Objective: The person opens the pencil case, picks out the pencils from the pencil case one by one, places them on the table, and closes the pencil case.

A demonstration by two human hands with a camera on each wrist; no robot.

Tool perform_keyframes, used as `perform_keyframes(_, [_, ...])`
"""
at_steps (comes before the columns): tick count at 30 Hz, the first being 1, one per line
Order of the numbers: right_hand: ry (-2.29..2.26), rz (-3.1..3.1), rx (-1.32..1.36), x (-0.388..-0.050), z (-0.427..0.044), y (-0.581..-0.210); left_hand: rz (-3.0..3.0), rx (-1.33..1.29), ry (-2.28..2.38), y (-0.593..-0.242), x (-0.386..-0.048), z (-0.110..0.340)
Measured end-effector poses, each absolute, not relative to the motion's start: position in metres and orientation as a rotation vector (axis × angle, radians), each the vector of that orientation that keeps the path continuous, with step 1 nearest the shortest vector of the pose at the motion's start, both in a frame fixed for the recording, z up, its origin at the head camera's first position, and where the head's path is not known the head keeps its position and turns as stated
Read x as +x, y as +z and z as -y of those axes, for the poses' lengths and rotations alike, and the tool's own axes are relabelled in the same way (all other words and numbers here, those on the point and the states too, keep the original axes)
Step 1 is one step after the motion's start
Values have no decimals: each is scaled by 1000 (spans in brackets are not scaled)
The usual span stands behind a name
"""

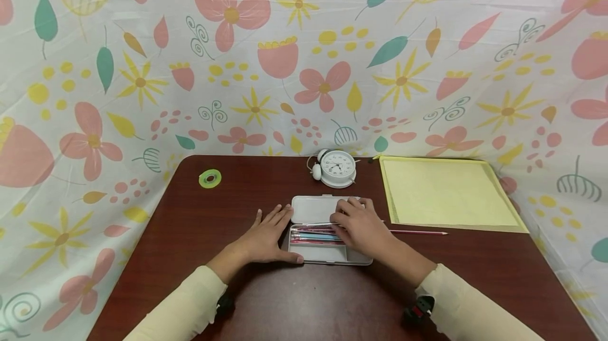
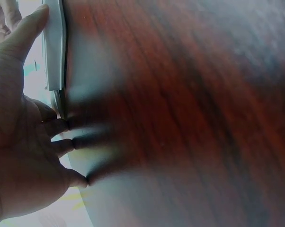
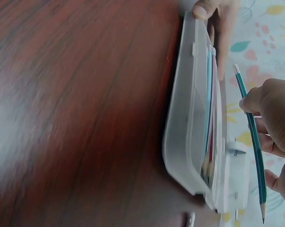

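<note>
Left hand (image 1: 263, 240) spread, thumb on pencil case (image 1: 323, 253) midway between tabletop (image 1: 309, 304) side edges; right hand (image 1: 359, 225) pinches green pencil (image 3: 257, 151); seemingly mid-transfer; next calls for controlled release.

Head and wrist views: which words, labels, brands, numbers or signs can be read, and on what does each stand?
None can be read in any view.
White alarm clock: dial markings too small to read.
Green pencil in the right hand: no legible lettering.
Pencil case: no lettering seen.
</note>
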State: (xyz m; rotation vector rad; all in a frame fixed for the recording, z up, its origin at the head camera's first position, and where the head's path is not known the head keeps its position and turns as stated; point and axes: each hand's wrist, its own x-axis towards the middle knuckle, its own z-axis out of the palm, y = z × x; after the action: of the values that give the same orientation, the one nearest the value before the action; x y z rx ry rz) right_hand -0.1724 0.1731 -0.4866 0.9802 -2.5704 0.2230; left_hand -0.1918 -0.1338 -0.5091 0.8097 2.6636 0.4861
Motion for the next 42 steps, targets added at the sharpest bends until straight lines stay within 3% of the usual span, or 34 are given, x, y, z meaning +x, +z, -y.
perform_keyframes(28, [304, 2683, 747, -147, -291, -497, -2616, 816, 549, -510, -192, 134])
perform_keyframes(42, [257, 2612, 803, -145, -325, -516, -2619, 827, 537, -509, -192, 134])
